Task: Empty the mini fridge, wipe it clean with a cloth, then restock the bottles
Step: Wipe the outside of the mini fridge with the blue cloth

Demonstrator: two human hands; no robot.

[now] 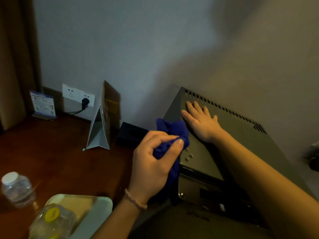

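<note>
- The mini fridge (222, 140) is sitting at the right end of the counter (57, 157), its vented back edge along the wall, its long axis running from the wall toward the person
- The right hand (201, 124) is lying flat on the fridge top, fingers straight and pointing toward the wall
- The left hand (151, 163) is gripping a bunched blue cloth (174, 133) at the fridge's left front corner
- Two clear bottles are standing upright at lower left: a white-capped bottle (17, 188) and a yellow-capped bottle (51, 219), the latter beside a pale tray (101, 209)
</note>
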